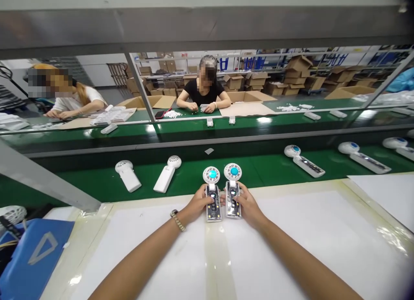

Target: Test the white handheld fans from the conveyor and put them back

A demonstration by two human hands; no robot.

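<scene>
Your left hand (198, 203) grips one handheld fan (212, 195) and your right hand (248, 205) grips its twin (233, 190), both lying side by side at the tabletop's (291, 248) far edge. Thumbs seem to press their buttons; both hubs glow blue, while more fans lie on the green conveyor belt (194, 179) beyond.

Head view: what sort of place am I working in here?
Most likely a factory assembly line for handheld fans. A green conveyor carries fans past the bench, both hands hold two more fans, and cartons are stacked behind seated workers.
</scene>
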